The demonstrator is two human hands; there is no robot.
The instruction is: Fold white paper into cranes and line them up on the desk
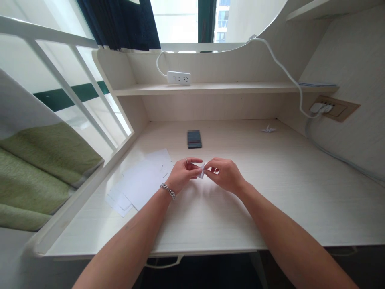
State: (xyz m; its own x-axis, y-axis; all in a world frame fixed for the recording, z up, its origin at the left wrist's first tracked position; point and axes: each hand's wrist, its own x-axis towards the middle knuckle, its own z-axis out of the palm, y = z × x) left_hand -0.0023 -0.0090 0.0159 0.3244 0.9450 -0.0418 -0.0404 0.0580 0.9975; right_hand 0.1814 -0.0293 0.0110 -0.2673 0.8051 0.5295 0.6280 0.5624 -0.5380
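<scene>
Over the middle of the desk, a small folded white paper (201, 171) is pinched between my two hands. My left hand (184, 173), with a ring and a chain bracelet, closes thumb and fingers on its left side. From the right, the fingertips of my right hand (224, 173) grip its other edge. The fingers cover part of the paper, so its full shape is hidden. Just beyond my hands lies a dark phone-like slab (194, 139), its face blurred. A folded white paper crane (268, 129) rests at the back right of the desk.
Loose white sheets (146, 176) lie left of my left hand. A raised board (87, 188) edges the desk's left side. On the shelf (228, 87) sits a white power strip (179, 78). A white cable (285, 70) hangs at right, near a wall socket (337, 108).
</scene>
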